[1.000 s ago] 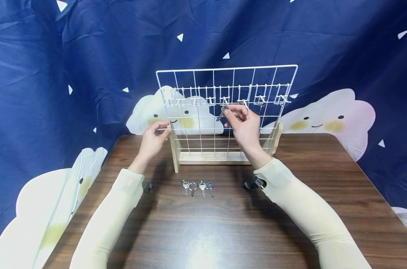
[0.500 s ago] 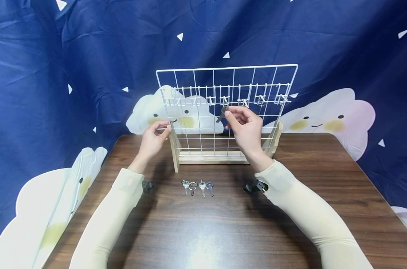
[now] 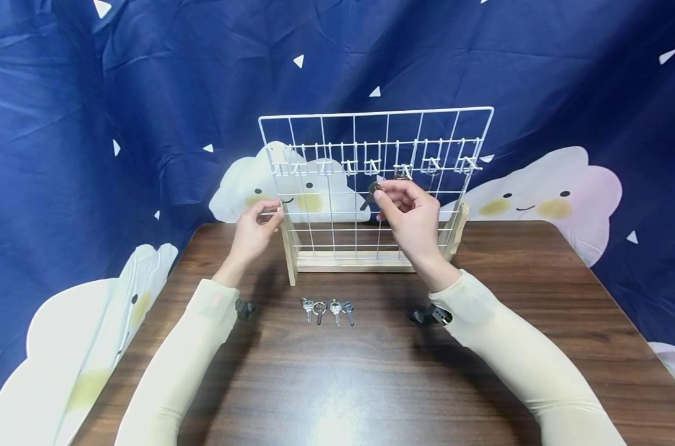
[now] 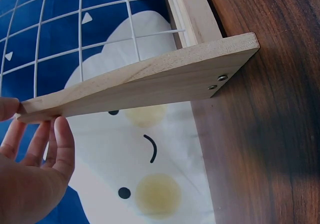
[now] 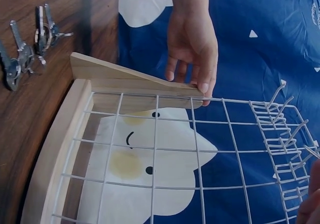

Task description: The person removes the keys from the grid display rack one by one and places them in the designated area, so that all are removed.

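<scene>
The right hand [image 3: 410, 214] has just dropped a little, pinching a dark key [image 3: 366, 201] that now sits just below its hook [image 3: 373, 166] and apart from it, so I'd judge that key unhooked. Over there, the left hand [image 3: 254, 228] still pinches the rack's wooden side [image 4: 150, 81], steadying it, it seems. Four other keys [image 3: 336, 313] lie unmoved on the worktop [image 3: 259, 384].
</scene>
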A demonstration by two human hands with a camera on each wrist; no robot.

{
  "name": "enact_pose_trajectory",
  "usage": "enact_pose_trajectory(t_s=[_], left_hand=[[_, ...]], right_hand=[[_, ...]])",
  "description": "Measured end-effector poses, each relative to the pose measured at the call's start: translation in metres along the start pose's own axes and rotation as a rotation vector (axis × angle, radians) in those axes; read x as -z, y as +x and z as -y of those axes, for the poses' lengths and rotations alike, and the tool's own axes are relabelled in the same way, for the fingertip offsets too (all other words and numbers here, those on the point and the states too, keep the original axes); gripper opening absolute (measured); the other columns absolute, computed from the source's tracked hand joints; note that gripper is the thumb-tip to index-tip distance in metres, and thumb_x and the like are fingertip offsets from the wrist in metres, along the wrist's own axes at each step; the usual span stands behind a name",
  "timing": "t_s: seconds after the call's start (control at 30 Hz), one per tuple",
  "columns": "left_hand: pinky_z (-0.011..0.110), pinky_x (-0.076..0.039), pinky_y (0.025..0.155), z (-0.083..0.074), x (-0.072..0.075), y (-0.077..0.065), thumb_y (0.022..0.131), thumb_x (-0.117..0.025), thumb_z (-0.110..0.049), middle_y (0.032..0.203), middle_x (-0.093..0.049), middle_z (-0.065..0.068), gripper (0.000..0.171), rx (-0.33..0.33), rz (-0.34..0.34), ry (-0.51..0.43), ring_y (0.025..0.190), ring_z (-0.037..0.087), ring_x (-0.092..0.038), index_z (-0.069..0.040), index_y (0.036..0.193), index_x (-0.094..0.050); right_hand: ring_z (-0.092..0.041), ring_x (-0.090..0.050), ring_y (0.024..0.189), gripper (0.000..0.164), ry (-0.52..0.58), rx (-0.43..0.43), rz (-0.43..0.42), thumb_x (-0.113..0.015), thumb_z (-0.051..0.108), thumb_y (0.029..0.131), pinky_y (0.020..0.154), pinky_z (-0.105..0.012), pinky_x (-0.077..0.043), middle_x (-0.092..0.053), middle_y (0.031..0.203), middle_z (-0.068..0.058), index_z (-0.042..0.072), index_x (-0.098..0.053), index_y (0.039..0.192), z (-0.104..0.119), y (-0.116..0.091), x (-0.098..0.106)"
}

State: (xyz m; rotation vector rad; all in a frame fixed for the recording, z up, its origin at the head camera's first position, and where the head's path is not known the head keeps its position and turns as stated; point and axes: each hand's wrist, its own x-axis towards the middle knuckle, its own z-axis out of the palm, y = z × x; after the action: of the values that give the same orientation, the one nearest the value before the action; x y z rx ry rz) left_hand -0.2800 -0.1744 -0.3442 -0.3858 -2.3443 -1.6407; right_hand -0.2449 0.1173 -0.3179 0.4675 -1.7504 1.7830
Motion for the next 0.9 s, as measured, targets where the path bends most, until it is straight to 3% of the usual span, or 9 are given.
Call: enact_pose_trajectory(t_s=[0.3,0.53,0.73,0.9], left_hand=[[0.01,-0.058,0.069,0.0,0.0,-0.001,0.095,-0.064,-0.005,0.126,-0.064,0.029,0.033,0.001,-0.004,0.019,0.103,0.047,-0.067,0.009,0.125,-0.06],[0.009,-0.058,0.069,0.0,0.0,-0.001,0.095,-0.064,-0.005,0.128,-0.063,0.03,0.034,-0.005,-0.003,0.014,0.104,0.047,-0.067,0.01,0.125,-0.06],[0.009,-0.058,0.07,0.0,0.0,0.0,0.095,-0.064,-0.005,0.129,-0.063,0.029,0.034,-0.004,-0.003,0.011,0.104,0.046,-0.067,0.011,0.125,-0.06],[0.009,-0.058,0.07,-0.001,-0.001,0.0,0.095,-0.064,-0.004,0.13,-0.063,0.028,0.034,-0.004,-0.002,0.012,0.103,0.044,-0.067,0.012,0.125,-0.059]], right_hand=[[-0.013,-0.064,0.052,0.018,-0.109,-0.077,0.111,-0.076,0.012,0.088,0.044,-0.016,-0.048,-0.071,0.071,0.006,0.002,-0.073,0.103,-0.006,-0.012,0.01],[0.0,-0.062,0.052,0.019,-0.164,-0.135,0.18,-0.074,0.007,0.089,0.049,-0.014,-0.053,-0.073,0.078,-0.018,-0.003,-0.072,0.105,-0.014,-0.022,0.015],[0.0,-0.061,0.052,0.02,-0.2,-0.215,0.233,-0.072,0.003,0.089,0.049,-0.013,-0.052,-0.071,0.072,0.007,-0.007,-0.07,0.106,-0.024,-0.032,0.019],[-0.01,-0.065,0.053,0.017,-0.218,-0.251,0.271,-0.074,0.009,0.089,0.047,-0.016,-0.052,-0.073,0.073,0.005,0.0,-0.072,0.103,-0.037,-0.042,0.021]])
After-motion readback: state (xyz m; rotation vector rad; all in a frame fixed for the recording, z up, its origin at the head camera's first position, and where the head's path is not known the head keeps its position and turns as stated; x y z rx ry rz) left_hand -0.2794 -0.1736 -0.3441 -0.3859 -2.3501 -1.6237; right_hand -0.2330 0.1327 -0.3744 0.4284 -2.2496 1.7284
